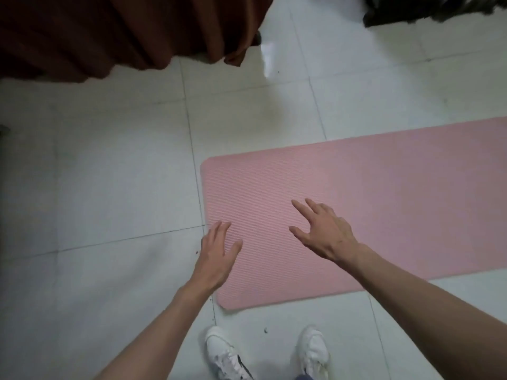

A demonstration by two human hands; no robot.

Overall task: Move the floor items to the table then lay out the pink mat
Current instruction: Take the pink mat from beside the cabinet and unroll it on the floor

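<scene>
Pink mat (356,215) flat on the white tiled floor (109,174), near short edge and rounded corners just ahead of two white shoes (227,352), far end cut off at the right border. Left hand (215,259) over the mat's left edge, right hand (326,233) above its middle, grip wide on both, fingers spread, holding nothing; contact with the mat hard to tell. Bare tiles left and beyond, brown curtain (109,31) hanging top left, dark blurred heap (428,9) top right unidentifiable.
</scene>
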